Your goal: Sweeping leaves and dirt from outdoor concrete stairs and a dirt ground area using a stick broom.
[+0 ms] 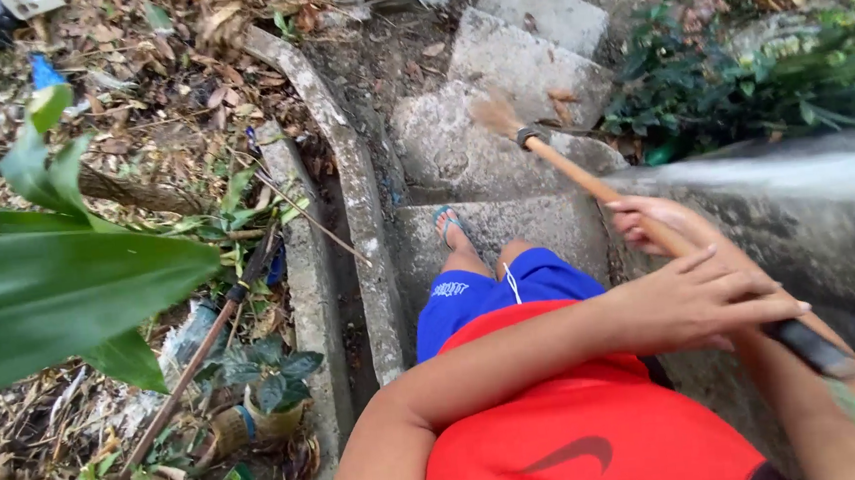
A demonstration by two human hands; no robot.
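I look down at a broom with a long wooden handle (578, 174) and a blurred bristle head (495, 115) over a concrete step (462, 152). My left hand (707, 296) crosses my body and grips the handle high up. My right hand (652, 222) grips the same handle just below it, toward the bristles. The handle's dark top end (811, 343) sticks out past my left hand. My foot in a blue sandal (446, 224) stands on the step below, under my blue shorts (501, 290) and red shirt (581, 430).
Concrete steps (535, 57) descend ahead, with a few dry leaves on them. A concrete wall (817, 213) runs along the right. A narrow concrete gutter (343, 186) borders the left, beyond it leaf litter, a fallen stick (177, 383), rubbish and big green leaves (60, 286). Bushes (737, 78) stand at the far right.
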